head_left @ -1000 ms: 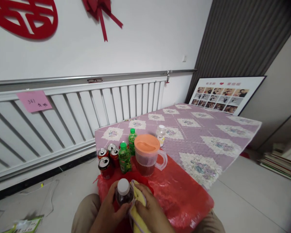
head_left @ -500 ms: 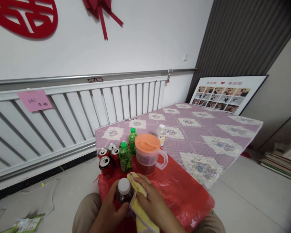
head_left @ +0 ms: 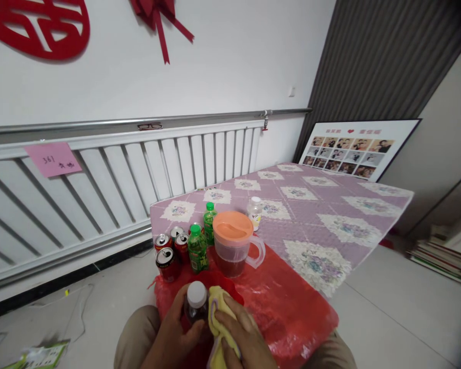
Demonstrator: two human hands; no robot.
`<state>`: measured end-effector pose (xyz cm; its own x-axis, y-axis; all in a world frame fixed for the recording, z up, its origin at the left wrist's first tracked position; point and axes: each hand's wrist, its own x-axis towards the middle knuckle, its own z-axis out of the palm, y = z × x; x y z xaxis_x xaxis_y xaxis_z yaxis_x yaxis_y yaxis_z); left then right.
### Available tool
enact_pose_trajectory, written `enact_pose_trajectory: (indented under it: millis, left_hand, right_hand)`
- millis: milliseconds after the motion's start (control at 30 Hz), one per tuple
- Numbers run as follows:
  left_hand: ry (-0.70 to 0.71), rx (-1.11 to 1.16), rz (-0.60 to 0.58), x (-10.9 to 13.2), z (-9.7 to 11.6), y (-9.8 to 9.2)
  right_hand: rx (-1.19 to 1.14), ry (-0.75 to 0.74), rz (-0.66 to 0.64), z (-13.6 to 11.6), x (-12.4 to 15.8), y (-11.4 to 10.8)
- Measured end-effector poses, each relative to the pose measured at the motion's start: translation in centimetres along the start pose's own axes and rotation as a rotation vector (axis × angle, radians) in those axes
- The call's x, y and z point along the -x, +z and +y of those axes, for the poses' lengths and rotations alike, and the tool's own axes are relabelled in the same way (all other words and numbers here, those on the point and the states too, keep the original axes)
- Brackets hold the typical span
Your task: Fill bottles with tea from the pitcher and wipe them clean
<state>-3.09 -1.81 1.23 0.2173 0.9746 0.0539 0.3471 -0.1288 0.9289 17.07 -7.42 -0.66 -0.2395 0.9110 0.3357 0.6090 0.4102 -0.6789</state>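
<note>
Steadying a white-capped bottle (head_left: 196, 303) before a lidded jug (head_left: 232, 243), a person's left hand (head_left: 175, 329) is curling around it, seemingly keeping it upright. The right hand (head_left: 243, 329) is pinching a yellow cloth (head_left: 215, 323) at its side; 2 green-capped bottles (head_left: 198, 251) are standing beyond, apparently leaving the hands room.

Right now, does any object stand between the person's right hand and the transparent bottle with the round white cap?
Yes. The yellow cloth with purple edging, held in the right hand, lies between that hand and the bottle. The left hand holds the bottle directly, with nothing visible between them.
</note>
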Motion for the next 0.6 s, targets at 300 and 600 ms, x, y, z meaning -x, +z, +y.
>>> enact_pose_trajectory:
  millis: [300, 600]
  left_hand:
    - [0.09, -0.002, -0.046, -0.7, -1.3, 0.0]
    - [0.049, -0.035, -0.05, -0.6, 1.8, -0.8]
  right_hand:
    - [-0.199, 0.06, 0.001, -2.2, -7.5, -2.6]
    - [-0.289, 0.036, -0.077, -2.7, -11.0, -3.2]
